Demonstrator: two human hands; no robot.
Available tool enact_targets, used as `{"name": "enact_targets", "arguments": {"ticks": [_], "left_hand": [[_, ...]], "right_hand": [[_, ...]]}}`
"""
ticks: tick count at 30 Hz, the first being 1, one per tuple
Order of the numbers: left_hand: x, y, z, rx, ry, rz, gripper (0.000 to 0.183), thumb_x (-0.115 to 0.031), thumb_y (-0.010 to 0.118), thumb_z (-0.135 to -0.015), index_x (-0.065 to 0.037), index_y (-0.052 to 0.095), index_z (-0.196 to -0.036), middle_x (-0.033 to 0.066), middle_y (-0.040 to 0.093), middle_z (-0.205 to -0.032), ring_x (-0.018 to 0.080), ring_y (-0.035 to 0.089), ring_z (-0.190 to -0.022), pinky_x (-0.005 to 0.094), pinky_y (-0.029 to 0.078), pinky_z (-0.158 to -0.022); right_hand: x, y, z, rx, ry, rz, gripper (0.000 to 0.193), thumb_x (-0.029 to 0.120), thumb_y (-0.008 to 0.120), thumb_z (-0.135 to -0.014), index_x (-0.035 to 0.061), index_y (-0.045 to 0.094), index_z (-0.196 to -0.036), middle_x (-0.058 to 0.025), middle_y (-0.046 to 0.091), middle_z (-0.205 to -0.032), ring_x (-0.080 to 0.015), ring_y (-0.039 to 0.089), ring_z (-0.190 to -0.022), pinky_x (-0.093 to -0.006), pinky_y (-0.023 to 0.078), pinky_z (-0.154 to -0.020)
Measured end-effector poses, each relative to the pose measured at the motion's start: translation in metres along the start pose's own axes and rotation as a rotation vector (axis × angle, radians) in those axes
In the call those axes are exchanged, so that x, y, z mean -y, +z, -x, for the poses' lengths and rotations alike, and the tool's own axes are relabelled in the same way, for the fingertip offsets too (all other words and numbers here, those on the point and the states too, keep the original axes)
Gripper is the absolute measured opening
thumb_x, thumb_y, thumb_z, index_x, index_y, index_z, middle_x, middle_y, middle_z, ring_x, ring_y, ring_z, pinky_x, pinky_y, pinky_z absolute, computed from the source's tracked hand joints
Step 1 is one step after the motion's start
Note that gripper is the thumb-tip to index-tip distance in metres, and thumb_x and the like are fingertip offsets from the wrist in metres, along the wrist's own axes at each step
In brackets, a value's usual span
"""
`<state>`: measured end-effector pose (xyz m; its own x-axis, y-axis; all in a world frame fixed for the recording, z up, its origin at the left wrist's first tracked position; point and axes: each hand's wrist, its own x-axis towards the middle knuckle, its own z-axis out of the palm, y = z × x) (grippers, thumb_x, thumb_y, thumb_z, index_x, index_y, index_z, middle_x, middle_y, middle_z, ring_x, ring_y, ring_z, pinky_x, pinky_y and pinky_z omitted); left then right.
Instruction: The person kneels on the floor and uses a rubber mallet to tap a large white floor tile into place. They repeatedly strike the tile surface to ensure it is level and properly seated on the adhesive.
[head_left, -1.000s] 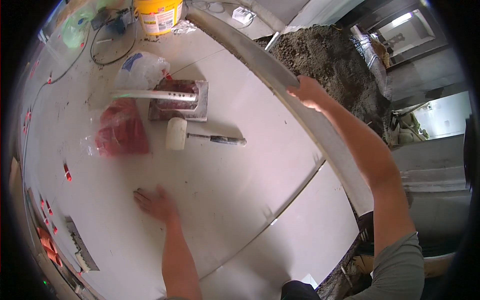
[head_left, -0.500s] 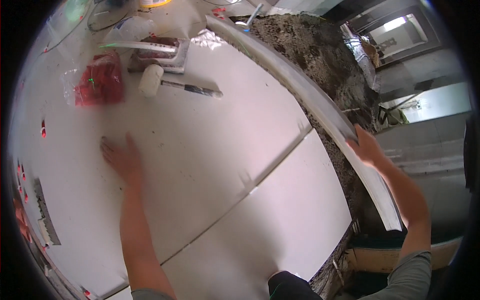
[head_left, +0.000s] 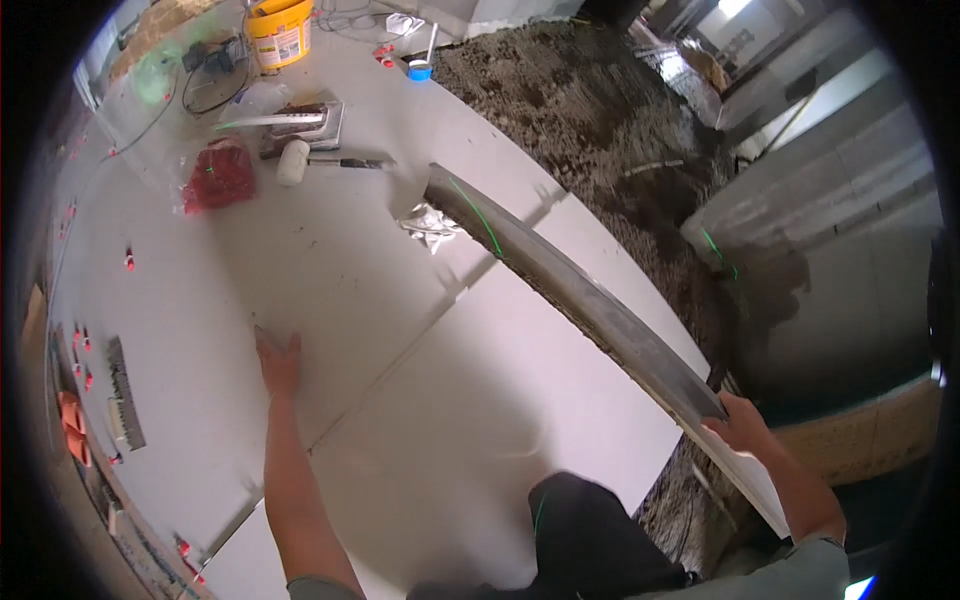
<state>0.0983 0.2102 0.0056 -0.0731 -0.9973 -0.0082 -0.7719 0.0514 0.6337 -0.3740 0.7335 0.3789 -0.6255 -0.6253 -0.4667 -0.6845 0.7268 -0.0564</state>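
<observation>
My right hand (head_left: 742, 425) grips a long grey metal straightedge (head_left: 610, 325) near its closer end, fingers wrapped over its edge. The bar runs diagonally over the pale floor tiles (head_left: 440, 400), its far end beside a crumpled white cloth (head_left: 432, 228). Whether the bar touches the tiles I cannot tell. My left hand (head_left: 280, 370) is spread on the tile to the left, holding nothing. Beyond it lie a white-headed mallet (head_left: 293, 163), a red plastic bag (head_left: 222, 178) and a dirty rectangular hand float (head_left: 328, 122) with a pale strip across it.
Rough dark mortar (head_left: 570, 90) borders the tiles at the right, against a grey wall (head_left: 830, 250). A yellow bucket (head_left: 280, 40) stands at the back. Along the left are a notched trowel (head_left: 124, 390), several small red clips and an orange slipper (head_left: 73, 428). My dark-clothed knee (head_left: 580, 520) is in front.
The straightedge has swung from along the mortar edge to across the tiles, its far end coming nearer. My right hand still grips it; my left stays on the tile. The view has shifted.
</observation>
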Motion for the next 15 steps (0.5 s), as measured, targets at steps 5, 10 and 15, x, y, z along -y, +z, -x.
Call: {"name": "enact_targets", "arguments": {"ticks": [5, 10, 15], "left_hand": [[0.031, -0.066, 0.103, -0.125, 0.062, -0.071, 0.093, -0.042, 0.071, -0.089, 0.006, 0.024, -0.153, 0.0267, 0.031, -0.157, 0.0401, 0.025, -0.148, 0.0512, 0.023, -0.120], [0.037, -0.101, 0.193, -0.097, 0.151, -0.213, 0.086, -0.030, 0.073, -0.088, 0.006, 0.026, -0.151, 0.0272, 0.035, -0.154, 0.0444, 0.029, -0.145, 0.0530, 0.025, -0.119], [-0.003, -0.101, 0.227, -0.001, 0.216, -0.269, 0.082, -0.020, 0.073, -0.086, 0.007, 0.028, -0.150, 0.0274, 0.036, -0.152, 0.0463, 0.028, -0.144, 0.0531, 0.027, -0.118]], "right_hand": [[-0.048, 0.069, 0.046, -0.031, -0.051, -0.257, 0.046, 0.039, 0.074, -0.086, -0.0020, 0.059, -0.100, -0.0273, 0.065, -0.093, -0.0478, 0.062, -0.092, -0.0484, 0.050, -0.076], [-0.099, 0.140, 0.080, -0.240, -0.035, -0.213, 0.048, 0.040, 0.073, -0.086, 0.0000, 0.060, -0.110, -0.0266, 0.065, -0.100, -0.0447, 0.064, -0.095, -0.0504, 0.050, -0.079], [-0.126, 0.169, 0.129, -0.166, 0.135, -0.375, 0.061, 0.045, 0.072, -0.087, 0.0010, 0.058, -0.127, -0.0245, 0.067, -0.111, -0.0418, 0.065, -0.104, -0.0485, 0.051, -0.087]]}}
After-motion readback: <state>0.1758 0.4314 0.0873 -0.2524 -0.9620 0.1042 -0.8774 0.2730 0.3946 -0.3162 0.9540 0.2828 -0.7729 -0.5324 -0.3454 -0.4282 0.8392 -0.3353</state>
